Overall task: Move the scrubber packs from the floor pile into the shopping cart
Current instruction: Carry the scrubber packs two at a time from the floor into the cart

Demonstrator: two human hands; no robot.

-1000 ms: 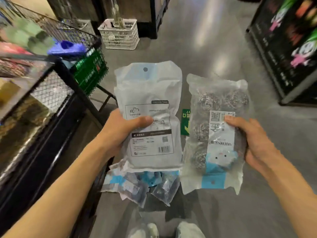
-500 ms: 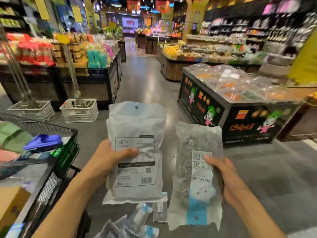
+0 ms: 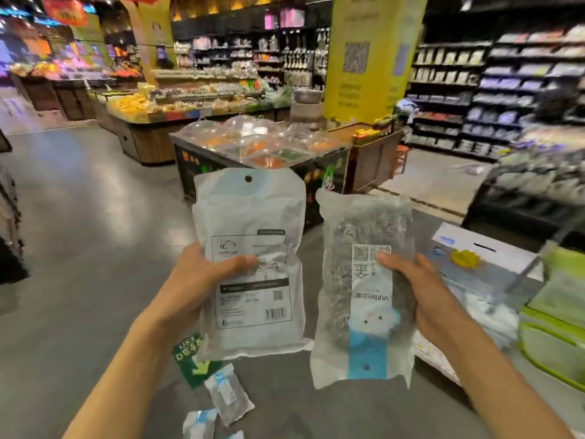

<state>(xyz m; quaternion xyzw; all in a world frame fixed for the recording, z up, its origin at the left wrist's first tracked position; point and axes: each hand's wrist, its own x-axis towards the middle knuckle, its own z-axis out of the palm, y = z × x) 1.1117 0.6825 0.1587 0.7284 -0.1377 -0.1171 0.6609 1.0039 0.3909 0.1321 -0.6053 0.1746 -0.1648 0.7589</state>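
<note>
My left hand [image 3: 193, 280] grips a scrubber pack [image 3: 250, 258] with its white printed back and barcode facing me. My right hand [image 3: 414, 289] grips a second scrubber pack [image 3: 361, 286], clear plastic with steel-wool balls showing and a blue-and-white label upside down. Both packs are held upright at chest height, side by side. Below them, a few more packs from the floor pile [image 3: 226, 396] lie on the grey floor. At the right edge a cart-like frame [image 3: 519, 274] holds a white box [image 3: 481, 251] and green bags [image 3: 560, 315].
A green exit sticker [image 3: 190, 356] marks the floor under the left pack. A dark produce stand [image 3: 262, 153] with clear domed tubs stands straight ahead. A yellow pillar [image 3: 370, 55] and stocked shelves [image 3: 506, 90] rise behind. Open floor lies to the left.
The view has swung up and to the right: the cart seen at the left earlier is gone, and a box and green bags appear at right. Both hands still hold their packs.
</note>
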